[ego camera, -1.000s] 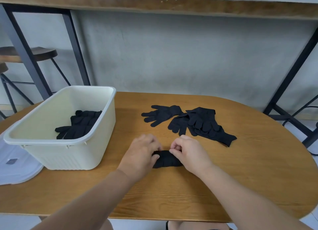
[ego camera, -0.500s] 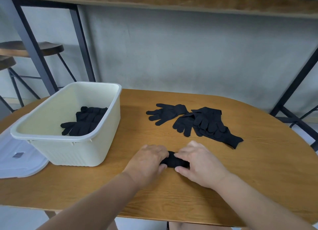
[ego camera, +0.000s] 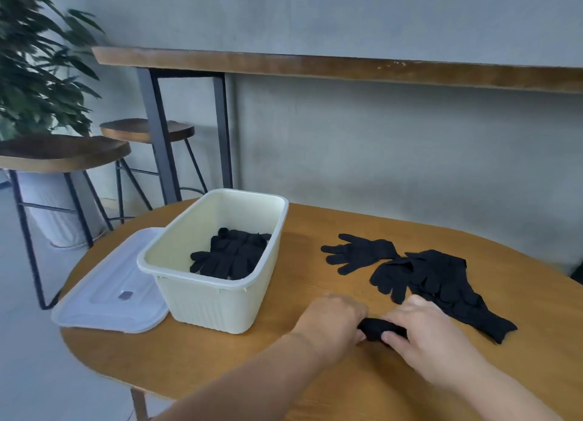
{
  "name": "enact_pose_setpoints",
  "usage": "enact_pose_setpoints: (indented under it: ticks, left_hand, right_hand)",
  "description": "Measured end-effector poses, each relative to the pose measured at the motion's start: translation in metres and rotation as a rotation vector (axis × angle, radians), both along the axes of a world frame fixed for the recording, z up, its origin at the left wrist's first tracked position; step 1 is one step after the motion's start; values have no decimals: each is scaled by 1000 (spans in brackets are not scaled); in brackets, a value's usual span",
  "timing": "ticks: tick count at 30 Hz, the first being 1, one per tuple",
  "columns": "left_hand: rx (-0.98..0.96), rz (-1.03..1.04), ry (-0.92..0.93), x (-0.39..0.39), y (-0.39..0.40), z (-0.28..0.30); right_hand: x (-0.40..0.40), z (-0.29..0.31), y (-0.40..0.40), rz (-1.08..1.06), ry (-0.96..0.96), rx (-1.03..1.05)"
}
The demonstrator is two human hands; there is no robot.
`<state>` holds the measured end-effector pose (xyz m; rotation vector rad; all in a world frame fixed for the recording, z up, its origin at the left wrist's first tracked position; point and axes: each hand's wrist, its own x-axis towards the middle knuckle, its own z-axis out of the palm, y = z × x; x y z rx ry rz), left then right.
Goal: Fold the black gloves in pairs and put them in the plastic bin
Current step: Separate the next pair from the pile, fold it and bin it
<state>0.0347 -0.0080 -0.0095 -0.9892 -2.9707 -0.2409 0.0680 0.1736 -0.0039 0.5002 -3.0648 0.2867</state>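
A rolled black glove pair [ego camera: 377, 328] lies on the wooden table [ego camera: 315, 294] near its front edge. My left hand [ego camera: 331, 318] grips its left end and my right hand [ego camera: 424, 329] curls over its right end. The cream plastic bin [ego camera: 217, 297] stands to the left with folded black gloves [ego camera: 232, 255] inside. A single flat glove [ego camera: 359, 252] and a pile of loose black gloves [ego camera: 438, 282] lie behind my right hand.
The bin's translucent lid [ego camera: 113, 288] lies flat at the table's left edge. Behind stand two wooden stools [ego camera: 63, 151], a high counter on black metal legs [ego camera: 315, 62], a grey wall and a potted plant [ego camera: 34, 64] at far left.
The view has swung up and left, showing the stools and plant. Both hands have stayed on the rolled gloves, closing tighter round them.
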Motion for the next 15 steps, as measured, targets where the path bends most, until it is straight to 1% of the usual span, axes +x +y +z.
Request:
enact_pose_setpoints:
  ticks: [3, 7, 10, 13, 15]
  left_hand:
    - [-36, 21, 45, -4, -12, 49]
    - [67, 78, 108, -21, -64, 134]
    - [115, 146, 61, -35, -119, 181]
    - [98, 265, -60, -59, -171, 195]
    - [-36, 333, -143, -75, -197, 186]
  right_hand:
    - [-4, 50, -12, -10, -34, -50]
    - [-25, 122, -58, -9, -64, -282]
    - [-57, 154, -107, 27, -75, -390]
    - [-99, 162, -163, 76, -128, -361]
    - [-123, 154, -198, 114, -236, -269]
